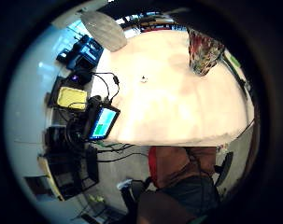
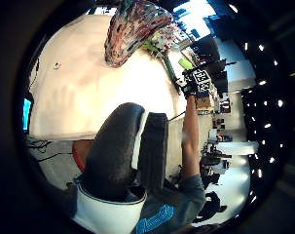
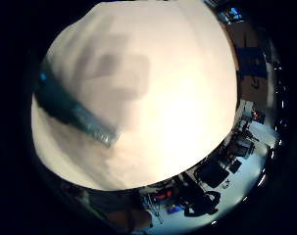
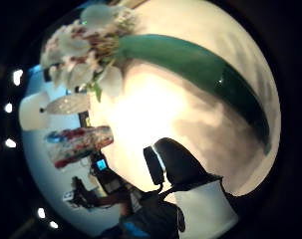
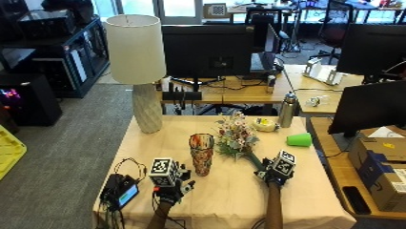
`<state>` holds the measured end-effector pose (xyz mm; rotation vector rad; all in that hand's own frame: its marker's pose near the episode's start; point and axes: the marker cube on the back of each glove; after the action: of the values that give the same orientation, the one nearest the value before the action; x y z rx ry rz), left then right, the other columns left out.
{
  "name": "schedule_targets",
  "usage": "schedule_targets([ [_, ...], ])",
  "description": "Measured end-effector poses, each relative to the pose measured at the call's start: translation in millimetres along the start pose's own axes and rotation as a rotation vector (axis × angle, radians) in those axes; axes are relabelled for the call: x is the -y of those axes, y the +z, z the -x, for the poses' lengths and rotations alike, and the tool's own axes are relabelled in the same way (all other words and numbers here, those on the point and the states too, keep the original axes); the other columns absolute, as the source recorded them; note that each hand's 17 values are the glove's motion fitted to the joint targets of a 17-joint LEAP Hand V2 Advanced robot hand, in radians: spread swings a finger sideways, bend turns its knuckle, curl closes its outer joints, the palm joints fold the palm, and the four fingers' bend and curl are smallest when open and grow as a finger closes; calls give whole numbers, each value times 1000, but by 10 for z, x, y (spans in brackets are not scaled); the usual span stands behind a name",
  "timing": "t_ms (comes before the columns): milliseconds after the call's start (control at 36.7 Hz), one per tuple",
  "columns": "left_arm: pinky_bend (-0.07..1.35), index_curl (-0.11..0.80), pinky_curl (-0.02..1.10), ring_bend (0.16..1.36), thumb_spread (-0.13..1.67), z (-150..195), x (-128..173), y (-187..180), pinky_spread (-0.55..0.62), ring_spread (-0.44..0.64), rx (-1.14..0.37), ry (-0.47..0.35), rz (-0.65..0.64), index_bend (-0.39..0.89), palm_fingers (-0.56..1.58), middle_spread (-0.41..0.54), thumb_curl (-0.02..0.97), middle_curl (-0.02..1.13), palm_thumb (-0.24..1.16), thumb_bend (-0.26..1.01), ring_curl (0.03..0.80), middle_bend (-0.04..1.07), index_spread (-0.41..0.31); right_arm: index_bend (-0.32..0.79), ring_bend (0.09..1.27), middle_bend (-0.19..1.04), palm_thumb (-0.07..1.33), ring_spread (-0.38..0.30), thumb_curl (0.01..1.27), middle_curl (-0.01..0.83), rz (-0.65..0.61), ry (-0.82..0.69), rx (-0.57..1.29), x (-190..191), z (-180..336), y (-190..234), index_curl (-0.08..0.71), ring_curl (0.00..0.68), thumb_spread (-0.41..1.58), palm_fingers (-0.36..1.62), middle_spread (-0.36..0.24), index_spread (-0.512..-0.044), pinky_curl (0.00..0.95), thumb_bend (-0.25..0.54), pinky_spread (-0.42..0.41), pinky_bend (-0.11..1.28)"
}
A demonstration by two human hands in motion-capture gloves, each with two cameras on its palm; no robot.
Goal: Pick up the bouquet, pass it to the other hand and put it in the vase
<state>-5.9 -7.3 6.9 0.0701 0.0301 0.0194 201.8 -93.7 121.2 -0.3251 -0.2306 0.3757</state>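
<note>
A bouquet [image 5: 236, 136] of pale flowers on a green wrapped stem [image 4: 200, 69] tilts away from the person, just right of the vase. My right hand [image 5: 277, 171] grips the lower end of the stem [image 3: 74, 112] and holds it above the cloth. The vase [image 5: 202, 153], tall and multicoloured, stands upright mid-table; it also shows in the left palm views [image 1: 204, 53] [image 2: 130, 29]. My left hand [image 5: 168, 183] hovers over the near left part of the table, left of the vase, holding nothing.
A beige cloth covers the table [image 5: 228, 200]. A lamp [image 5: 134, 71] stands at the back left. A metal bottle [image 5: 288, 109] and a green cup [image 5: 299, 140] are at the back right. A small screen device [image 5: 124, 191] with cables sits at the front left corner.
</note>
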Motion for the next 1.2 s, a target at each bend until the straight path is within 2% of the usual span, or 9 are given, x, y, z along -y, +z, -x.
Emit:
schedule_targets([
  [136, 274, 307, 290, 494, 1090, -36, -66, -79, 519, 421, -14, -9, 9, 154, 211, 136, 248, 311, 43, -22, 235, 189, -92, 65, 203, 153, 461, 198, 301, 193, 43, 141, -18, 98, -164, 188, 126, 208, 1037, -202, 57, -397, 353, -3, 295, 658],
  [272, 271, 310, 296, 493, 1090, 4, -19, 12, 520, 421, -26, -11, 10, 154, 211, 136, 252, 315, 42, -22, 238, 191, -93, 168, 214, 207, 586, 147, 332, 220, -110, 79, 50, 287, -161, 191, 163, 218, 1052, -70, 13, -385, 323, 34, 277, 525],
  [409, 268, 313, 301, 492, 1090, -12, -37, 25, 520, 421, -35, -4, 13, 153, 210, 136, 256, 319, 41, -22, 241, 191, -93, 397, 177, 260, 733, 49, 365, 255, -150, -110, 224, 234, 17, 127, 255, 206, 1089, 183, -62, -375, 267, 91, 248, 328],
  [518, 265, 314, 304, 498, 1091, -26, -35, 45, 521, 419, -36, -2, 19, 152, 212, 136, 258, 320, 41, -22, 245, 189, -93, 565, 192, 260, 870, -72, 399, 270, -317, 8, 88, 344, -55, 17, 309, 210, 1084, 526, -123, -341, 235, 145, 193, 262],
  [681, 261, 315, 308, 498, 1092, -12, -16, 40, 521, 413, -43, -3, 19, 151, 212, 135, 261, 326, 40, -22, 248, 191, -93, 282, 413, 416, 929, -138, 427, 346, -290, -44, 113, 291, 107, -21, 288, 290, 1031, 1048, -140, -295, 266, 127, 69, 338],
  [790, 259, 315, 311, 498, 1092, 1, 0, 56, 521, 411, -45, -3, 9, 151, 211, 135, 262, 328, 40, -22, 250, 191, -93, 76, 625, 405, 929, -172, 448, 378, -339, 40, -13, 313, -22, -7, 265, 401, 965, 1302, -165, -279, 373, 85, -116, 592],
  [926, 252, 317, 313, 501, 1098, 12, 7, 71, 522, 406, -46, -8, 7, 150, 217, 136, 263, 332, 42, -20, 255, 195, -92, 132, 749, 488, 948, -192, 500, 432, -419, 122, -147, 295, -145, -44, 279, 472, 800, 1370, -182, -275, 435, 38, -195, 676],
  [1063, 244, 316, 314, 507, 1101, -14, 32, 29, 522, 404, -65, -2, -5, 150, 224, 132, 263, 335, 42, -21, 257, 195, -93, 177, 856, 588, 943, -193, 536, 484, -387, 125, -73, 192, -148, -44, 313, 522, 726, 1422, -182, -270, 459, -7, -237, 690],
  [1199, 239, 318, 315, 510, 1105, -158, 134, -21, 516, 394, -108, 35, -27, 153, 240, 126, 267, 335, 47, -19, 260, 190, -93, 203, 924, 667, 944, -191, 564, 524, -551, 70, 72, 297, -181, -208, 352, 555, 693, 1426, -181, -267, 475, -22, -257, 714],
])
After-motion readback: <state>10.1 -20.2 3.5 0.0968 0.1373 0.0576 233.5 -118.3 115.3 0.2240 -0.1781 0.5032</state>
